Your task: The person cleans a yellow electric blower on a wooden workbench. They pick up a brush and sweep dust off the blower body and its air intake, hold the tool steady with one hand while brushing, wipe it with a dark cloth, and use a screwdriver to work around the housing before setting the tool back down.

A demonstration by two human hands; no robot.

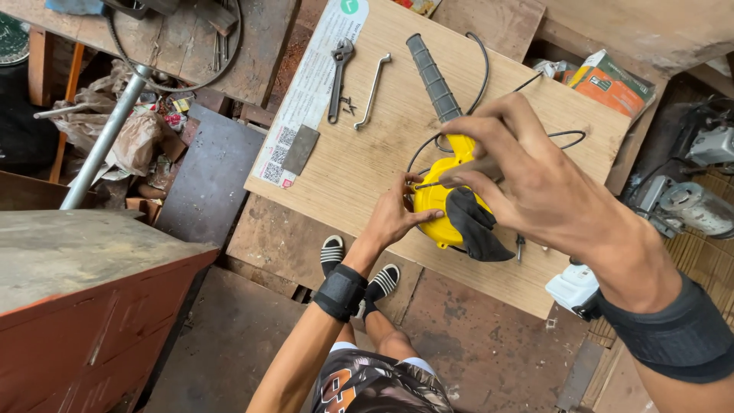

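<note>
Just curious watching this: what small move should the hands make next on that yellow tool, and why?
Probably seat the thin driver squarely in the yellow tool's housing. The right hand pinches its shaft, the tip meets the housing by the left hand, which steadies it.

Left hand (394, 216) flat, fingers spread; right hand (527, 180) raised, fingertips pinched together.

**One head camera, looking straight down**

A single view, worn on the head, faces steeply down over a plywood board (367, 153) on the floor. The right hand (535, 183) is close to the lens and looms large; the left hand (394, 218), the feet and the floor lie farther below. No second view shares the scene.
</note>
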